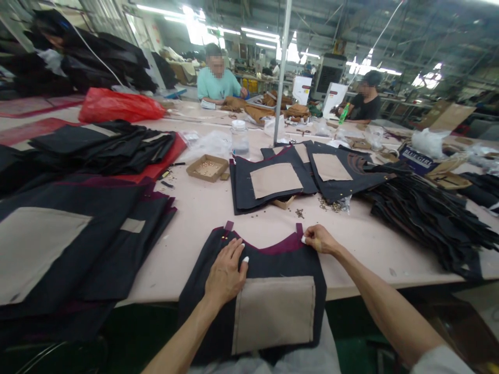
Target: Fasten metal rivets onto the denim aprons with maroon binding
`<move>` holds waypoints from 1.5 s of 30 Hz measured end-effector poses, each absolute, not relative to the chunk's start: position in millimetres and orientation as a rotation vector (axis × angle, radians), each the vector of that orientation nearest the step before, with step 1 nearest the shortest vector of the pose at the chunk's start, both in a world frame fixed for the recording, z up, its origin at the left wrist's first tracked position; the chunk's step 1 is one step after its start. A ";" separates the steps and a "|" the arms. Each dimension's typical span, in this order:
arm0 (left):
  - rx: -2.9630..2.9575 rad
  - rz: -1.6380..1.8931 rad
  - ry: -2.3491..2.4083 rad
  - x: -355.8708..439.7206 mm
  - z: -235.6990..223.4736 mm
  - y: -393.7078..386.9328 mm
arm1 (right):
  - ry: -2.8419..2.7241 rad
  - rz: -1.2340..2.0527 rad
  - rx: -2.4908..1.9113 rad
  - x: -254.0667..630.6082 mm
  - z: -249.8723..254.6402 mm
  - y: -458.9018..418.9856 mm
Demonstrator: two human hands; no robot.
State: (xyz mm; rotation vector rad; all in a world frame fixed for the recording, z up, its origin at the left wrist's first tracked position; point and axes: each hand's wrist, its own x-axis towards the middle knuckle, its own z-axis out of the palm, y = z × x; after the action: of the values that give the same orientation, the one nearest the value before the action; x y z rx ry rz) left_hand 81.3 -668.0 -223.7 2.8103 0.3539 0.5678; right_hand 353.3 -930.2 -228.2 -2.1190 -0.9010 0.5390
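A dark fabric panel [265,267] with a maroon-edged, curved neckline lies in front of me, hanging over the table's front edge. It carries a beige patch [275,314] and a short maroon tab at each upper corner. Small gold studs [224,237] show beneath the left tab. My left hand [226,272] rests flat on the panel's upper left, fingers stretched out. At the right tab [299,229], my right hand [319,240] is closed in a pinch against the panel's corner; whatever sits between the fingertips is hidden. White coverings wrap some fingertips on both hands.
Stacked dark panels lie left [117,249] and right [429,223]. More patched panels [273,179] lie ahead, beside loose metal bits [299,213]. A small cardboard tray [207,168] holds tiny pieces. A clear jar [240,138] and a metal pole [281,78] stand behind. Co-workers sit across the table.
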 end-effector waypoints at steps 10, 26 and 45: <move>2.813 0.587 0.332 84.2 -223.7 -665.3 | -0.569 0.965 -2.113 388.5 -216.1 -907.7; 2.800 0.521 0.360 81.5 -218.5 -671.8 | -0.658 1.160 -2.309 401.3 -226.3 -897.1; 2.778 0.555 0.385 71.0 -217.7 -672.9 | -0.886 0.181 -2.537 424.2 -232.1 -887.5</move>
State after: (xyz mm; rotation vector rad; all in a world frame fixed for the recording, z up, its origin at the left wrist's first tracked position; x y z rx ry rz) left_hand 71.0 -672.9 -217.7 2.7784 0.3848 0.5550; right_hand 424.2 -887.5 -232.1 -2.5367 -0.8859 0.1811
